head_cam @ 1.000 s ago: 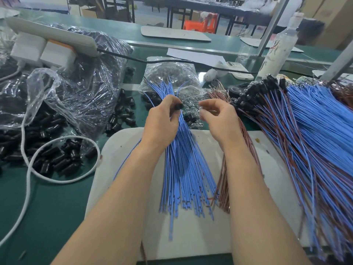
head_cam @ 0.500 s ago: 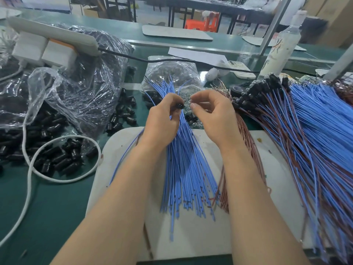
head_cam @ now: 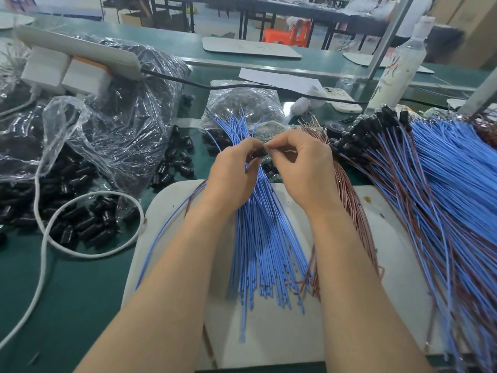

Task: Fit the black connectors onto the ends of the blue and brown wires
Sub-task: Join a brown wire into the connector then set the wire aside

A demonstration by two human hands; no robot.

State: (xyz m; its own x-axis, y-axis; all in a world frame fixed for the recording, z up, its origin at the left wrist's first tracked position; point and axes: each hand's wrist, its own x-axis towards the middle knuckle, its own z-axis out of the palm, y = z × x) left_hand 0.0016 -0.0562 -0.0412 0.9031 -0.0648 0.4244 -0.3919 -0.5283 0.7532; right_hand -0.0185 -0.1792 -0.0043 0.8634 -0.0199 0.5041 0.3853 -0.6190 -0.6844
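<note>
Over the far edge of the white board (head_cam: 390, 238), left hand (head_cam: 234, 179) pinches a black connector (head_cam: 257, 154) steady while right hand (head_cam: 306, 170) pinches a wire end (head_cam: 269, 149) at its mouth, I think, it's tiny. Blue wires (head_cam: 263, 238) and brown wires (head_cam: 352, 205) lie fanned underneath, probably handy for grabbing.

Fingers of the left hand (head_cam: 234, 176) and right hand (head_cam: 304, 168) cover most of the black connector (head_cam: 258, 153) pinched between both grips. Whether a wire sits in it is too small to tell. The forearms hide the middle of the blue wires (head_cam: 263, 238) and much of the brown wires (head_cam: 352, 205). At right, the heap of fitted wires (head_cam: 443, 197) runs out of view past the right and bottom edges. At left, a plastic bag (head_cam: 16, 146) and a white cable (head_cam: 43, 238) are cut by the left edge.
</note>
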